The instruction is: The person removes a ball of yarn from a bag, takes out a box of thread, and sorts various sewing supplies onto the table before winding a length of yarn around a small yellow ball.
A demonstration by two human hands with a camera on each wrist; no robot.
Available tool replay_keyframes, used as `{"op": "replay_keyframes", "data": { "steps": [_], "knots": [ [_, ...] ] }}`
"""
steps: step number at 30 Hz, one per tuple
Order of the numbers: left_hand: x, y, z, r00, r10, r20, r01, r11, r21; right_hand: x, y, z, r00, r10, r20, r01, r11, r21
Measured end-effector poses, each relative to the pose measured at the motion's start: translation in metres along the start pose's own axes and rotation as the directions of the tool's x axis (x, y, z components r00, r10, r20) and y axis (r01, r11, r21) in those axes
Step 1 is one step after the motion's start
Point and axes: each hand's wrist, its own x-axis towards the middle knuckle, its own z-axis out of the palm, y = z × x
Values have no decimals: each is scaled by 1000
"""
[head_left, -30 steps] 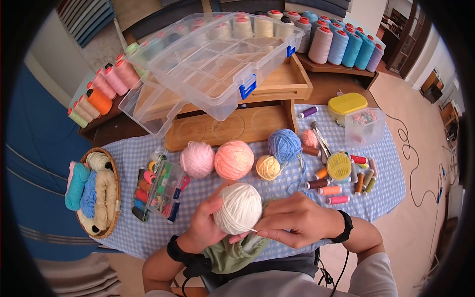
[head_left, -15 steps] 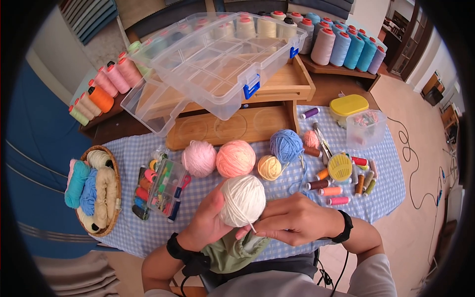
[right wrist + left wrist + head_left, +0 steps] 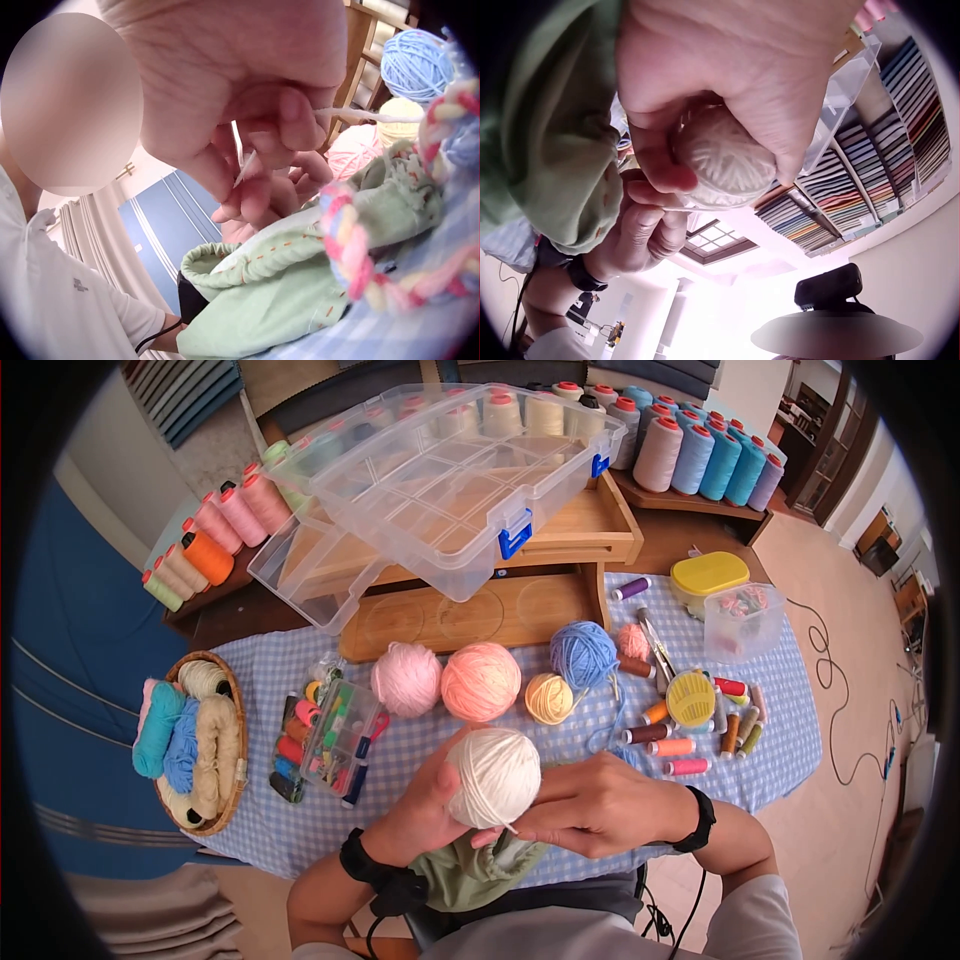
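A white yarn ball [image 3: 493, 778] is held in my left hand [image 3: 425, 807], the thumb over its left side. In the left wrist view the fingers of my left hand [image 3: 720, 67] curl round the ball [image 3: 727, 154]. My right hand [image 3: 600, 805] is just right of the ball; in the right wrist view my right hand [image 3: 247, 90] pinches a white strand [image 3: 246, 166] between curled fingers. Green cloth with a gathered edge [image 3: 470, 875] lies below both hands, also seen as green fabric [image 3: 262, 300] with orange stitches in the right wrist view.
Pink [image 3: 406, 680], peach [image 3: 480, 681], yellow [image 3: 549, 698] and blue [image 3: 583, 654] yarn balls sit beyond my hands. Thread spools and scissors [image 3: 655, 645] lie to the right, a bead box [image 3: 343, 735] and yarn basket [image 3: 240, 760] to the left. A braided cord [image 3: 349, 240] crosses the right wrist view.
The white ball has shifted slightly right and turned in my left hand. The strand between the ball and my right hand shows less in the head view. Both hands keep their holds.
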Motion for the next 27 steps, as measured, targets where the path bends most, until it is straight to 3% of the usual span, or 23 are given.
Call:
{"op": "replay_keyframes", "data": {
  "steps": [2,7,11,13,14,16,23,25,27],
  "knots": [
    [1,0,1,999,23,31,-23,1000,19,0,0,0,1000,-5,2,5,1000,-10],
    [4,8,16,993,26,-117,-9,989,148,0,0,0,999,20,24,-20,1000,-14],
    [4,8,11,997,17,-79,-11,997,81,0,0,0,999,17,36,-16,999,-41],
    [3,8,15,964,6,-267,31,991,133,0,0,0,999,45,16,-45,998,-36],
    [2,7,14,964,6,-267,31,991,134,0,1,1,999,45,16,-45,998,-36],
    [0,7,11,970,8,-245,16,995,94,-2,2,1,981,175,-82,-172,984,44],
    [-2,12,12,981,-82,-175,102,989,108,2,5,-6,918,375,-132,-354,922,160],
    [-2,11,14,976,-14,-216,86,940,329,3,2,-9,874,473,-112,-449,874,186],
    [-2,15,15,978,-28,-208,109,916,385,3,3,-8,869,474,-139,-448,875,184]
  ]
}}
